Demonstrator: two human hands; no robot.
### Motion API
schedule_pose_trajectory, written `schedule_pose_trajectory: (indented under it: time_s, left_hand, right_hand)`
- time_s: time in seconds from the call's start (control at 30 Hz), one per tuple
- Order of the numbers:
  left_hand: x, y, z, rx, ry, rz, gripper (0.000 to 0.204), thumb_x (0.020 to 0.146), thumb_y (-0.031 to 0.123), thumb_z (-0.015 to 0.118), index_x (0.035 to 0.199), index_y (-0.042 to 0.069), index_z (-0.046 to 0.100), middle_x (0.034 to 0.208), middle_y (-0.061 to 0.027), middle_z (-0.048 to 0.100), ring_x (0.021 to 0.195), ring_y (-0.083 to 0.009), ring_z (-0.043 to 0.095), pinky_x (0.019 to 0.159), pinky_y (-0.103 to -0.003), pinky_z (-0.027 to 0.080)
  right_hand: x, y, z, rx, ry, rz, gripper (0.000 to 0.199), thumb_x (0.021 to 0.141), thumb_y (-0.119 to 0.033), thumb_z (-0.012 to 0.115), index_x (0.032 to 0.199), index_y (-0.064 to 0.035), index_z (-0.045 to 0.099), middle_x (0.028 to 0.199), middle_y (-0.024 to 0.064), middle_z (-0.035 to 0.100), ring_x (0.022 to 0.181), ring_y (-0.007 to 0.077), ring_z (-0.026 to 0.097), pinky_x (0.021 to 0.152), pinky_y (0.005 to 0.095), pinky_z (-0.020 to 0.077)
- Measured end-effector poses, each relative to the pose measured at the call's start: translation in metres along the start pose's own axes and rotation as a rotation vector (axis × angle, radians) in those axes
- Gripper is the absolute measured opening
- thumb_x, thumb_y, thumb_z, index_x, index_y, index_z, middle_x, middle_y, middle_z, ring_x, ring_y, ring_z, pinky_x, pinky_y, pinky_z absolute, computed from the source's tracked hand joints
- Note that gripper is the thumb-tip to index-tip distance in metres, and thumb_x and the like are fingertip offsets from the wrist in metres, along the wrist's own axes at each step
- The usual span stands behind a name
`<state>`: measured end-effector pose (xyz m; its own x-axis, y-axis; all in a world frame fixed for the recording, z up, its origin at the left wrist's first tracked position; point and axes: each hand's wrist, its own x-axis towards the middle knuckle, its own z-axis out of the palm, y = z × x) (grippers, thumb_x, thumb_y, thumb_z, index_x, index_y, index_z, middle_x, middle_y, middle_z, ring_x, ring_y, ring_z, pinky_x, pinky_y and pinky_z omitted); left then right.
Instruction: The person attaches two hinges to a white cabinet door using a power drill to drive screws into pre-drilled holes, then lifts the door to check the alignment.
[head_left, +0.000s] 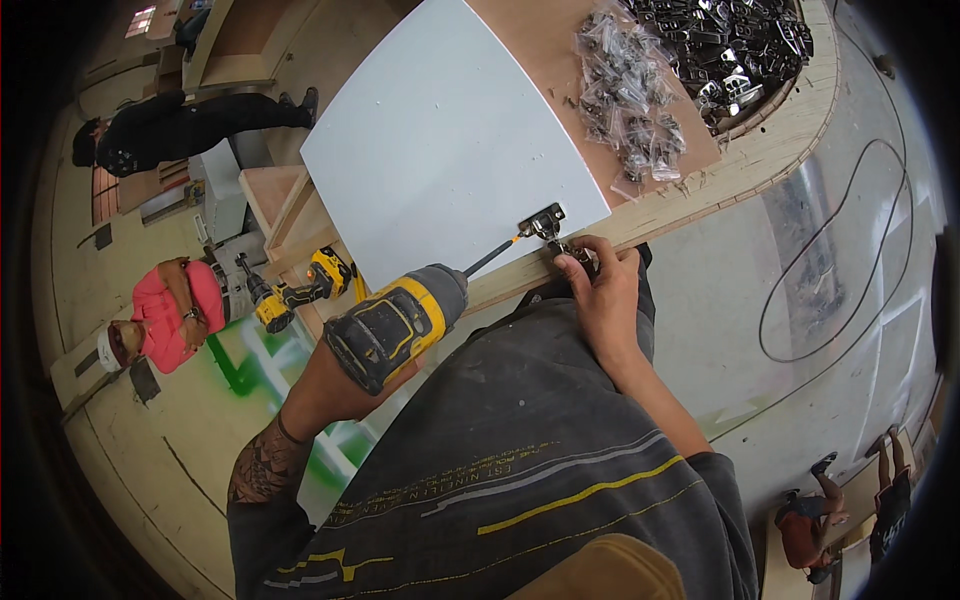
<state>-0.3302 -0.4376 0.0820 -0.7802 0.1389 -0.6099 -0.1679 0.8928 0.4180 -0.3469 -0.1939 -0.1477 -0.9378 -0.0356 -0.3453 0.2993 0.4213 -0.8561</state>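
Observation:
A yellow and black cordless drill (pixel 395 325) is gripped in my left hand (pixel 345 385), its long bit pointing up and right. The bit's tip meets or nearly meets a metal cabinet hinge (pixel 543 222) near the edge of a white panel (pixel 430 130). My right hand (pixel 608 300) pinches the hinge's arm, which sticks out past the panel's edge, between thumb and fingers. The hinge's cup end lies against the panel. My left fingers are partly hidden behind the drill.
A second drill (pixel 295 285) lies left of the panel. Plastic bags of small hardware (pixel 635 100) and a heap of metal hinges (pixel 735 50) occupy the wooden bench (pixel 780 150). A cable (pixel 770 300) loops over the floor at right. Several people stand farther off.

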Motion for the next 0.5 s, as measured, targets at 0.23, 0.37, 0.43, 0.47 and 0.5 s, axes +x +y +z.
schedule_pose_trajectory:
  time_s: [0.23, 0.37, 0.43, 0.47, 0.5]
  left_hand:
    - [0.0008, -0.0004, 0.0006, 0.001, -0.002, 0.009, 0.028, 0.089, 0.024, 0.077, 0.110, 0.006, 0.072, 0.105, -0.0104, 0.074, 0.099, -0.0291, 0.071, 0.090, -0.042, 0.055]
    - [0.0017, 0.0017, -0.0006, 0.041, -0.022, 0.007, 0.029, 0.089, 0.024, 0.077, 0.110, 0.006, 0.072, 0.106, -0.0100, 0.074, 0.102, -0.0290, 0.070, 0.092, -0.043, 0.054]
    - [0.0010, 0.0013, 0.0000, 0.032, -0.013, -0.002, 0.028, 0.089, 0.025, 0.077, 0.109, 0.006, 0.072, 0.106, -0.0101, 0.074, 0.102, -0.0292, 0.070, 0.092, -0.043, 0.054]
    - [0.0007, 0.0014, 0.0001, 0.023, -0.005, -0.011, 0.028, 0.089, 0.025, 0.077, 0.109, 0.006, 0.073, 0.106, -0.0102, 0.074, 0.102, -0.0293, 0.070, 0.092, -0.043, 0.054]
    - [0.0007, 0.0017, -0.0002, 0.024, -0.004, -0.012, 0.028, 0.089, 0.025, 0.077, 0.109, 0.006, 0.073, 0.106, -0.0102, 0.074, 0.102, -0.0293, 0.070, 0.092, -0.043, 0.054]
  right_hand:
    - [0.0001, -0.0002, -0.0009, 0.010, -0.007, -0.005, 0.037, 0.091, -0.034, 0.077, 0.116, -0.0091, 0.067, 0.099, 0.0181, 0.054, 0.083, 0.0315, 0.061, 0.077, 0.0409, 0.0532]
    - [0.0005, 0.0003, -0.0005, 0.011, -0.017, 0.004, 0.037, 0.091, -0.034, 0.077, 0.116, -0.0091, 0.067, 0.099, 0.0181, 0.054, 0.082, 0.0314, 0.061, 0.077, 0.0409, 0.0533]
    - [0.0001, 0.0006, -0.0001, 0.008, -0.005, 0.002, 0.037, 0.091, -0.034, 0.077, 0.116, -0.0094, 0.067, 0.099, 0.0180, 0.053, 0.082, 0.0313, 0.061, 0.077, 0.0407, 0.0534]
    - [0.0001, 0.0005, -0.0001, 0.010, -0.005, 0.002, 0.037, 0.091, -0.034, 0.077, 0.116, -0.0094, 0.067, 0.099, 0.0180, 0.053, 0.082, 0.0313, 0.061, 0.077, 0.0407, 0.0534]
    - [0.0001, 0.0004, -0.0003, 0.007, -0.007, 0.003, 0.037, 0.091, -0.034, 0.077, 0.116, -0.0094, 0.067, 0.099, 0.0180, 0.053, 0.081, 0.0312, 0.061, 0.077, 0.0407, 0.0533]
